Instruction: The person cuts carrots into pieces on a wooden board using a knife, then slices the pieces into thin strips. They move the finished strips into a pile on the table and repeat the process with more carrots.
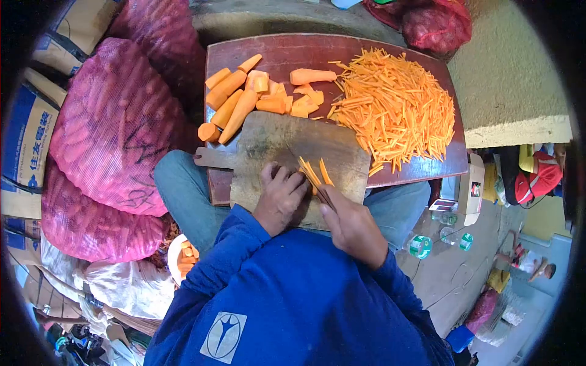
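Note:
My left hand [282, 198] rests on the wooden cutting board [262, 137], fingers curled down. A bit of orange carrot [314, 190] shows beside its fingertips; most of what lies under them is hidden. In my right hand [354, 227] is a knife [323, 195], its blade close to the left fingertips and angled away from me. Thin carrot strips [326, 173] lie along the blade. Beyond the board, peeled carrots and cut chunks [229, 88] are grouped at the left. A large heap of carrot strips [397, 110] covers the right side of the table.
The board sits on a dark red wooden table [284, 52] over my knees. Red mesh sacks [116, 128] crowd the left, with a white container [177, 256] of carrot pieces below. Plastic bottles [420, 246] and a cardboard box [473, 189] are on the right.

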`<state>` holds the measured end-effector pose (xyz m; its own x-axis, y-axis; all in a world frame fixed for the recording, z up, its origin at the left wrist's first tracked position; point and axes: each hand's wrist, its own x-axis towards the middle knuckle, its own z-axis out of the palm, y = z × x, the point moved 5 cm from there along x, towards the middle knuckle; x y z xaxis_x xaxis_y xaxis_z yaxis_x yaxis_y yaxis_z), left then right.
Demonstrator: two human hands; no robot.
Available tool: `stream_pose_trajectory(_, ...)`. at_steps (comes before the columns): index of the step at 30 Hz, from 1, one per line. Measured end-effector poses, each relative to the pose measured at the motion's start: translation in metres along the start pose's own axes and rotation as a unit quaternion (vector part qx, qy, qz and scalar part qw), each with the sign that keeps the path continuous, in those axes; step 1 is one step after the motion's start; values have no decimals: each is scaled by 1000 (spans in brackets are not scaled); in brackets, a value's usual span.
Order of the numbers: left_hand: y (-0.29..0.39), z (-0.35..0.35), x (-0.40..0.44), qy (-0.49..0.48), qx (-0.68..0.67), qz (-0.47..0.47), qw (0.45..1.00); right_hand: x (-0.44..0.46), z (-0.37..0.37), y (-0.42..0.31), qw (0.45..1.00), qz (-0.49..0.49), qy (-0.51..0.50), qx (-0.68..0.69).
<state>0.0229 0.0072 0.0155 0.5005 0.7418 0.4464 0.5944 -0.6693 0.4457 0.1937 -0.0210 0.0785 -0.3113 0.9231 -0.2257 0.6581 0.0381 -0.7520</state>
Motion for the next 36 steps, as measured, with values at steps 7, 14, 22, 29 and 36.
stream_pose_trajectory(7, 2, 1, -2, 3, 2, 3, 1000, 10, 13, 1, 1000, 0, -6, 13)
stream_pose_trajectory(14, 0, -1, -2, 0, 11, 10, 1000, -7, -1, 2, 999, -30, 8, 14)
stream_pose_trajectory(22, 2, -3, 1, 2, 23, 2, 1000, 4, 2, 0, 996, -73, 33, 43)
stream_pose_trajectory(29, 5, -6, 1, 17, 37, -5, 999, 7, 7, -1, 996, -68, 53, 28)
stream_pose_trajectory(36, 1, -3, -4, 2, 36, -17, 999, -5, 7, 1, 997, -50, 33, 39)
